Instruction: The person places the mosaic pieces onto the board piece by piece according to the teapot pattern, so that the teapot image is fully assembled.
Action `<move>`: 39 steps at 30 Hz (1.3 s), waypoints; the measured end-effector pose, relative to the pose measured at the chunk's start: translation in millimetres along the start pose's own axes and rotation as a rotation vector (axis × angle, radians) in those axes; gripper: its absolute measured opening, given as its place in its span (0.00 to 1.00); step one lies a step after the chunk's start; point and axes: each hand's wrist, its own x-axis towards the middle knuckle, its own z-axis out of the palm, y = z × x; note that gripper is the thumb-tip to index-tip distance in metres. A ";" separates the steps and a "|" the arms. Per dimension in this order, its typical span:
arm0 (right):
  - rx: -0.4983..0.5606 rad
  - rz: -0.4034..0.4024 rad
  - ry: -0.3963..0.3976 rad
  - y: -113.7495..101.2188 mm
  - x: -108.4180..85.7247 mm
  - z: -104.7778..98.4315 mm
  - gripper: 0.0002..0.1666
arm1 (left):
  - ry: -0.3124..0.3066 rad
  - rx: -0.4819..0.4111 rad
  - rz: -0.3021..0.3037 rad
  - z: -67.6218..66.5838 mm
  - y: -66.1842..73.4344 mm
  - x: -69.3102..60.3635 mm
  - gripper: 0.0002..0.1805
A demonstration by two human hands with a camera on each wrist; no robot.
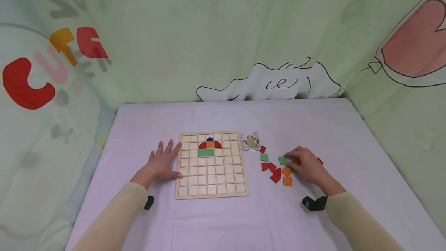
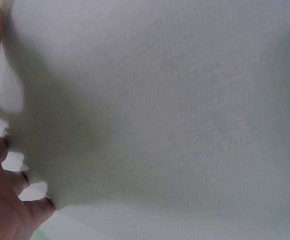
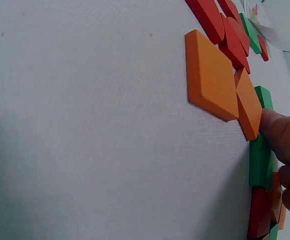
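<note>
A wooden grid board lies on the table. Two green squares, an orange square, two red curved pieces and a blue piece sit in its upper cells. My left hand, fingers spread, rests along the board's left edge, its thumb and index finger touching the frame. To the right of the board, my right hand has its thumb and index finger at the edge of a green square tile, pinching it. More tiles, such as a green one, are partly hidden beneath that hand.
A small pattern card lies off the board's upper right corner. Between board and right hand are loose red pieces, orange squares and another green square. Fabric walls stand behind and beside the table.
</note>
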 end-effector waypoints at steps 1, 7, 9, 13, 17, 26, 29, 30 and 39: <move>0.002 0.005 0.000 0.0 -0.1 0.2 0.18 | 0.000 0.002 0.001 0.2 -0.1 0.1 0.63; 0.005 0.026 0.008 2.7 0.0 3.3 0.18 | 0.001 0.007 -0.001 0.0 1.4 -1.4 0.63; 0.008 0.027 0.014 2.9 0.0 3.9 0.18 | 0.002 0.008 -0.002 0.3 1.5 -1.2 0.63; 0.022 0.036 0.021 0.5 2.0 3.0 0.18 | 0.000 0.008 -0.004 0.7 1.1 -0.1 0.63; 0.037 0.017 0.030 -7.3 7.0 -1.0 0.17 | -0.004 0.005 -0.007 -0.1 1.0 -0.6 0.63; 0.059 -0.004 0.026 -35.7 21.4 -3.7 0.18 | -0.001 -0.008 0.001 -1.6 0.8 -1.8 0.63; 0.066 -0.016 0.025 -44.8 28.1 -1.1 0.18 | 0.000 -0.013 0.000 -1.8 0.9 -2.1 0.63; 0.065 -0.020 0.023 -47.8 30.6 0.2 0.18 | 0.000 -0.013 -0.001 -1.9 0.9 -2.1 0.63; 0.090 -0.077 0.015 -79.5 51.6 13.9 0.17 | -0.006 -0.013 -0.006 -2.3 1.7 -1.1 0.63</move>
